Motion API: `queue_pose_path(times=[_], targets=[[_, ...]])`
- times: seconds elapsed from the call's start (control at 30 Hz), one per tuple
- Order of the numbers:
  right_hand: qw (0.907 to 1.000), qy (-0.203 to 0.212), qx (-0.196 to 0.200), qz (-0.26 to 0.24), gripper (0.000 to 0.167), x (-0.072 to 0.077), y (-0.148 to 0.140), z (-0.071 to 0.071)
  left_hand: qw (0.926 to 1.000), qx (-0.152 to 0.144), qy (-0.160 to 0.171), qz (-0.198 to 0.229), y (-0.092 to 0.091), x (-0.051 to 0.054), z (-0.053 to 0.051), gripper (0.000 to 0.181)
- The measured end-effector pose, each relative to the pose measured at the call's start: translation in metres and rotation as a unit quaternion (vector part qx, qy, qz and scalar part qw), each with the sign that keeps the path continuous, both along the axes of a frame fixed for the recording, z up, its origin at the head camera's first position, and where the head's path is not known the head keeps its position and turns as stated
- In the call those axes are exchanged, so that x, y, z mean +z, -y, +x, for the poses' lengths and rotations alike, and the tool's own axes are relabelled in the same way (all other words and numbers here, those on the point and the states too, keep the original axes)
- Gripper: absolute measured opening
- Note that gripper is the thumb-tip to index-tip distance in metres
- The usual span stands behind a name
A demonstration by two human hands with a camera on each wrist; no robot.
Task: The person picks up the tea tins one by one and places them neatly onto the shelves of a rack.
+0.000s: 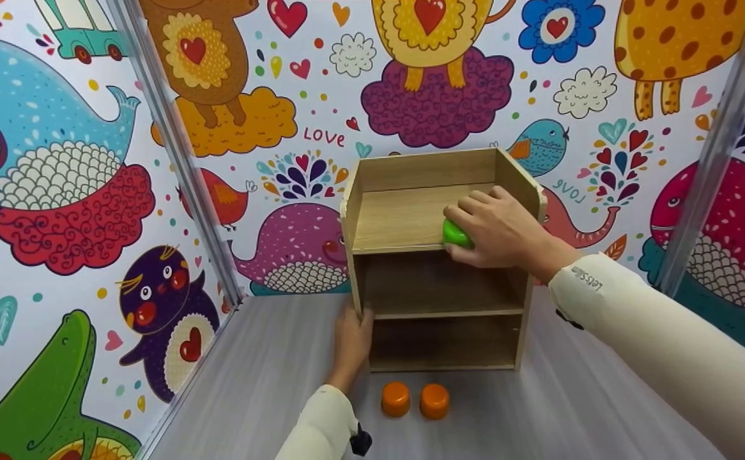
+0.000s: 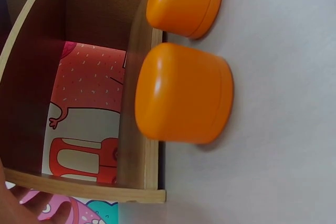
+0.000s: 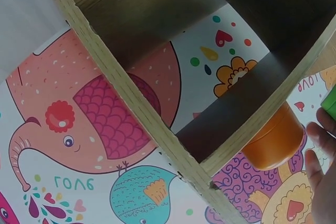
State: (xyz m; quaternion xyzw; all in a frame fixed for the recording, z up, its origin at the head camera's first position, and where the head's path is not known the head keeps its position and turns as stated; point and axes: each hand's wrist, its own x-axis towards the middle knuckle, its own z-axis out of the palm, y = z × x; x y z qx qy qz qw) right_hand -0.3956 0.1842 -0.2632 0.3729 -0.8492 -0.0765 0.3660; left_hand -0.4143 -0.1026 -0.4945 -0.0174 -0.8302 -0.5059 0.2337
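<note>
A small wooden shelf [image 1: 446, 314] stands upright on the table, with a walled top and two compartments below. My right hand [image 1: 497, 227] holds a green rounded piece [image 1: 457, 235] at the front of the shelf's top; only part of the piece shows. The right wrist view has an orange container [image 3: 275, 137] on the top, which the hand hides from the head camera. My left hand [image 1: 352, 342] grips the shelf's left side panel at mid height. Before the shelf stand two orange round-topped containers, a left one [image 1: 395, 399] and a right one [image 1: 434, 401].
The grey table [image 1: 251, 383] extends on both sides of the shelf. Walls printed with cartoon animals [image 1: 296, 249] stand close behind it and to the left. Metal corner posts [image 1: 181, 153] join the wall panels.
</note>
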Motion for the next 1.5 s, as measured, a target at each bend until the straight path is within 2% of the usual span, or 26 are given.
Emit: queue_pose_path(times=[0.17,0.4,0.87,1.17,1.5], targets=[[1.0000,0.000,-0.009,-0.004,0.043,0.003,0.001,-0.004,1.0000,0.007,0.001,-0.004,0.000,0.000,0.000,0.024],[0.9994,0.023,-0.024,-0.014,0.044,0.007,0.002,-0.008,0.9996,0.010,-0.026,-0.008,-0.001,0.001,0.000,0.030],[0.9913,0.085,-0.098,-0.025,0.050,0.007,0.008,-0.019,0.9994,0.012,-0.030,-0.011,-0.001,-0.001,-0.001,0.027],[0.9881,0.100,-0.114,-0.026,0.050,0.005,0.009,-0.025,0.9999,0.011,-0.007,-0.002,-0.002,0.000,0.001,0.027],[0.9825,0.121,-0.140,-0.022,0.050,0.004,0.011,-0.029,1.0000,0.008,0.000,0.005,-0.002,0.003,0.002,0.028]])
